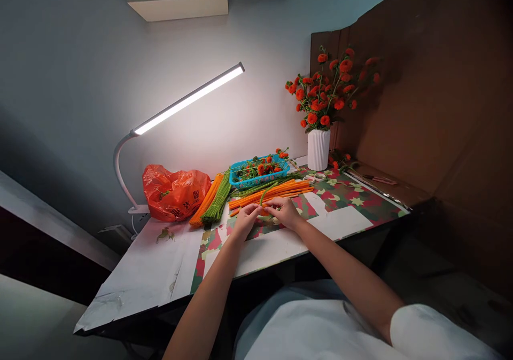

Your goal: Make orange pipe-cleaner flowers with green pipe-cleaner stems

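My left hand (246,219) and my right hand (284,212) meet over the front of the table, fingertips pinched close together. Between them a green pipe cleaner (262,195) curves upward, with a small orange piece just below it at the fingertips. Which fingers grip which piece is too small to make out fully. Just beyond the hands lies a spread of orange pipe cleaners (276,190). To their left are a tied green bundle (217,202) and an orange bundle (206,200) of the same stems.
A blue basket (260,180) holds orange flowers with green stems. Behind it to the right stands a white ribbed vase (318,150) of orange flowers. Tape rolls (319,177) and pliers (380,179) lie rightward. At left are a red plastic bag (176,192) and a lit lamp (188,99).
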Demonstrator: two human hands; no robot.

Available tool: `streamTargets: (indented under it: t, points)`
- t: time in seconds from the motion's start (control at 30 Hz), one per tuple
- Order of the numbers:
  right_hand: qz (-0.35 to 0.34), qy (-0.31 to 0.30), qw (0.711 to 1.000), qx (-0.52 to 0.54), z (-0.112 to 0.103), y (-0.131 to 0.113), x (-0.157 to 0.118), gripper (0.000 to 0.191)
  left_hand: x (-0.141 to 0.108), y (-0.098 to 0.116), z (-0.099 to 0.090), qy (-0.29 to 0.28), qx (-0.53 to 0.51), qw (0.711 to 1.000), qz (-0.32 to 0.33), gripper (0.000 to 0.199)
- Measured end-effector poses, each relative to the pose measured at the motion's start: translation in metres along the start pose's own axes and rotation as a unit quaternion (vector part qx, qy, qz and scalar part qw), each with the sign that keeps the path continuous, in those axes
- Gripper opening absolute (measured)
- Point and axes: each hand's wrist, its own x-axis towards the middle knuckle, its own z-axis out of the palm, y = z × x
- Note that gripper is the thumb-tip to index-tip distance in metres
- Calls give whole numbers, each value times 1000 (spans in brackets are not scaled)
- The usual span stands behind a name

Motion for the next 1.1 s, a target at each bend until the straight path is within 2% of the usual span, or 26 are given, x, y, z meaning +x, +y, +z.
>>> streamTargets:
  t: [0.33,0.57,0.9,1.1]
  points:
    - [7,-5,1000,9,1,2,0,22,0,1,1,12,1,1000,-5,29]
    - [24,3,1000,11,3,3,0,25,2,-1,0,47,10,999,3,28]
    - [11,-12,1000,-6,1,4,0,20,-1,1,-2,23,38,999,21,32]
    - [22,-8,1000,-10,1,3,0,21,-1,-3,-2,42,33,998,39,35]
